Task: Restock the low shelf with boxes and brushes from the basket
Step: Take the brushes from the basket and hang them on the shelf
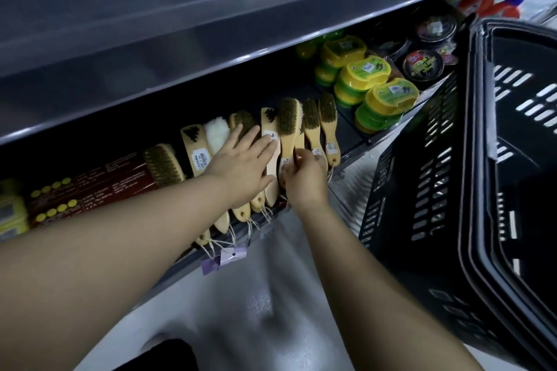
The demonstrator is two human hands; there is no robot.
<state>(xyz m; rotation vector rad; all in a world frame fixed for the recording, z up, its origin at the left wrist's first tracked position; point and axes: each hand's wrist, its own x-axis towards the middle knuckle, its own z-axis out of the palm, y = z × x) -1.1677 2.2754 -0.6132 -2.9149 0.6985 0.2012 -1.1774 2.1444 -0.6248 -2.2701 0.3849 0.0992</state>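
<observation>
A row of wooden brushes (310, 126) lies side by side on the low shelf (349, 156), each with its long axis running from about 5 o'clock at the handle end to 11 o'clock at the bristle head, so the handles point out over the shelf's front lip and the heads point into the dark back. String loops and pale paper tags (232, 256) hang off several handle ends over the lip.

The left hand (241, 159) lies flat on the middle of the row, fingers straight and spread, pressing down on the pale handles with the fingertips toward 1 o'clock. Just beside it at 3 o'clock, the right hand (304, 178) pinches the handle of one brush (287, 126), fingers curled round the wood; that brush stands on its edge in the row, bristles facing left, head toward 12 o'clock.

At 9 o'clock from the hands, dark red boxes (114, 181) lie along the shelf, their long sides following its front edge, with a larger brush (164, 164) resting against their right end. At 2 o'clock, yellow-and-green containers (388, 96) are stacked, and round black tins (422, 65) sit behind them. The black basket (470, 159) stands at 3 o'clock, on the floor against the shelf's right part, its slotted wall facing the brushes.
</observation>
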